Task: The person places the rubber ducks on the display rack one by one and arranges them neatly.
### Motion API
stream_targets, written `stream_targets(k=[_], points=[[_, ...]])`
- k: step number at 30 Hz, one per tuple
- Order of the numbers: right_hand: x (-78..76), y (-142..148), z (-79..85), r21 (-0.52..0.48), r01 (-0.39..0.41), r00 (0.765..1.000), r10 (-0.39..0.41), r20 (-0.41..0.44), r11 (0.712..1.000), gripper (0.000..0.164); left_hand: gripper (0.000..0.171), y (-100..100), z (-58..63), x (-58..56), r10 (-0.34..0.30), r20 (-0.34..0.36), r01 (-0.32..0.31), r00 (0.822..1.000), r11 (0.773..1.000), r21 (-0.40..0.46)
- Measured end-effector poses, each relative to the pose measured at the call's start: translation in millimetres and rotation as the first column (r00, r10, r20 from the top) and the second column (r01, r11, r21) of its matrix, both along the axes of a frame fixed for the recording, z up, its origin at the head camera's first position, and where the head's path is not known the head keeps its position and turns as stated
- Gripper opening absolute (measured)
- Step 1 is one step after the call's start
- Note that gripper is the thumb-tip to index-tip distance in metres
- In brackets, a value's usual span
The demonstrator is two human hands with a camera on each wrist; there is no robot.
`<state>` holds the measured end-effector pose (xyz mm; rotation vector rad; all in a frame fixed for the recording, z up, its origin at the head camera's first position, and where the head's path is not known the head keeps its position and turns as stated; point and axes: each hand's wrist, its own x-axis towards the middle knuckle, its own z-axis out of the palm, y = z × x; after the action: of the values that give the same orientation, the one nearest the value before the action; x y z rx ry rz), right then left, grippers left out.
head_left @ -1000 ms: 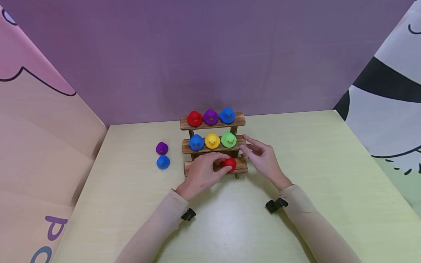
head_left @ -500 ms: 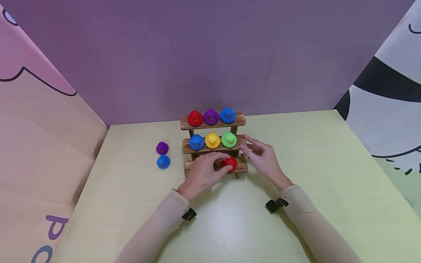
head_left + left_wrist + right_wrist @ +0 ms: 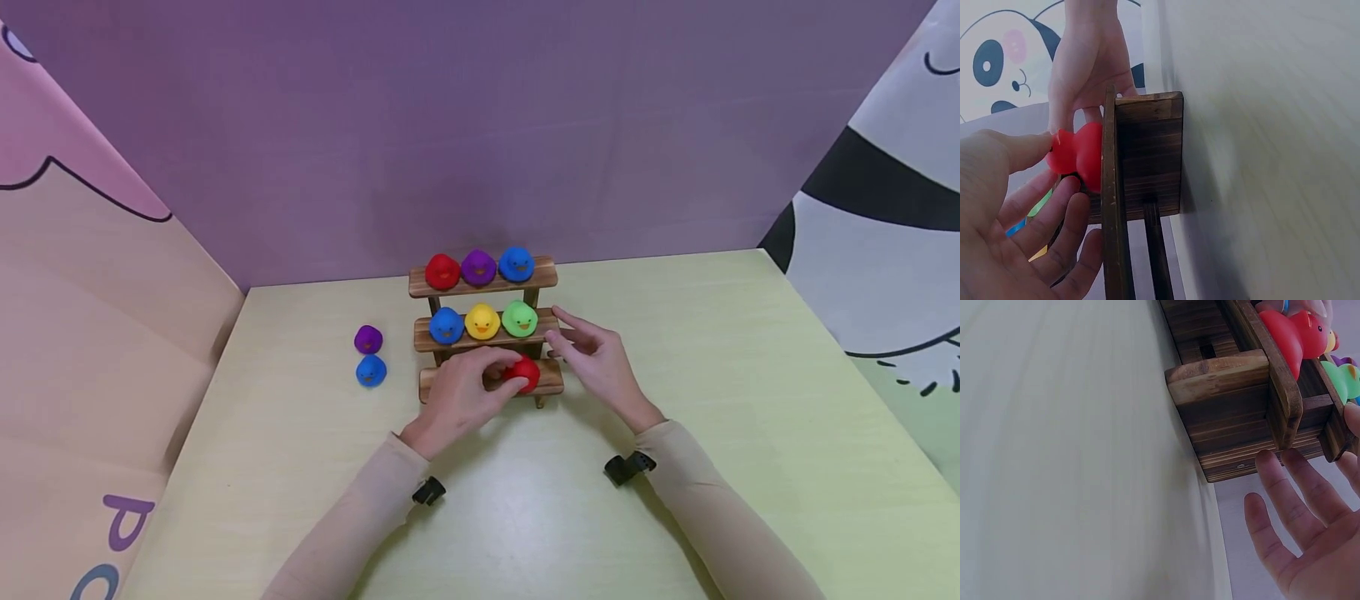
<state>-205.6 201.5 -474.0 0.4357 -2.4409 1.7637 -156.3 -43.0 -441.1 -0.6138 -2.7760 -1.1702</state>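
Observation:
My left hand point(image 3: 462, 393) pinches a red rubber duck point(image 3: 527, 375) between thumb and fingers, at the right part of the lowest shelf of a wooden three-tier rack point(image 3: 553, 382). In the left wrist view the red duck point(image 3: 1088, 153) sits against the shelf board. My right hand point(image 3: 600, 367) is at the rack's right end, beside the middle shelf. Its fingers point(image 3: 1307, 494) are spread and fairly straight in the right wrist view, their tips close to or touching the wood. My left hand hides the left part of the lowest shelf.
On the top shelf sit a red duck point(image 3: 443, 272), a purple duck point(image 3: 478, 268) and a blue duck point(image 3: 517, 265). The middle shelf bears blue point(image 3: 447, 326), yellow point(image 3: 482, 322) and green point(image 3: 520, 319) ducks. Purple point(image 3: 368, 339) and blue point(image 3: 371, 371) ducks stand on the table left of the rack.

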Motion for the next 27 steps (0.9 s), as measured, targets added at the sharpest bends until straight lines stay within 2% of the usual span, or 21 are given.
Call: stream_targets(k=[5,11,27], points=[[-0.8,0,0.6,0.002,0.005,1.0,-0.005,0.006,1.0,0.05,0.034,-11,0.4,2.1,0.008,0.006,-0.008,1.0,1.0,0.011],[-0.1,-1,1.2,0.006,0.01,1.0,-0.01,0.019,1.0,0.051,0.03,-30,-6.0,3.7,0.015,-0.007,-0.015,1.0,0.999,0.038],[-0.7,-2,0.5,0.001,0.024,1.0,-0.024,-0.001,1.0,0.049,0.023,-87,-11.0,13.3,0.137,-0.057,-0.133,0.989,0.989,0.069]])
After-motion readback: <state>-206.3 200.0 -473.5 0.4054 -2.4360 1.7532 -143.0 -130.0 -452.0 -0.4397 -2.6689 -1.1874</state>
